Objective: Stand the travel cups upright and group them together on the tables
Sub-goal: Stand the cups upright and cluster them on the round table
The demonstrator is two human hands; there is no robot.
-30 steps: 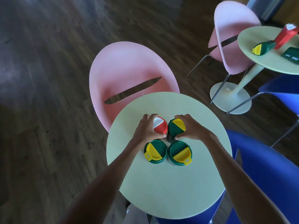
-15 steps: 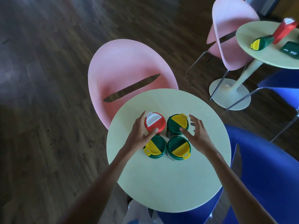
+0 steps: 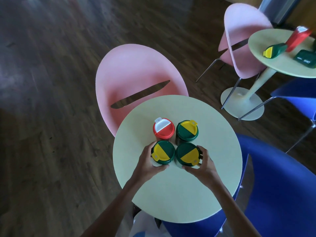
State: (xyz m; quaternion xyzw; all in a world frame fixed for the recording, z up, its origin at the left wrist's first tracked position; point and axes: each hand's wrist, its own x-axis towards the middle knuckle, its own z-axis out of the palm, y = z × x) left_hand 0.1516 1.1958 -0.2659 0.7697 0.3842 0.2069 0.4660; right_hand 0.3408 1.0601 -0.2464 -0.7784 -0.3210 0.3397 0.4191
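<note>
On a round tabletop (image 3: 177, 194), a red cup (image 3: 163, 128) and a green cup (image 3: 187, 129) stand upright behind two more. The left grip (image 3: 148, 164) curls round the near-left cup (image 3: 163, 152); the right grip (image 3: 203, 164) curls round the near-right cup (image 3: 187, 154).

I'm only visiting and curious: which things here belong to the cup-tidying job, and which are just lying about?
Job: red-lidded cup; rear green cup; front-left green cup, in left hand; front-right green cup, in right hand; near table; far table with toppled green cup, red cup, second lying green cup.
Just there: near pink chair; far pink chair; near blue chair; far blue chair; wooden floor.
</note>
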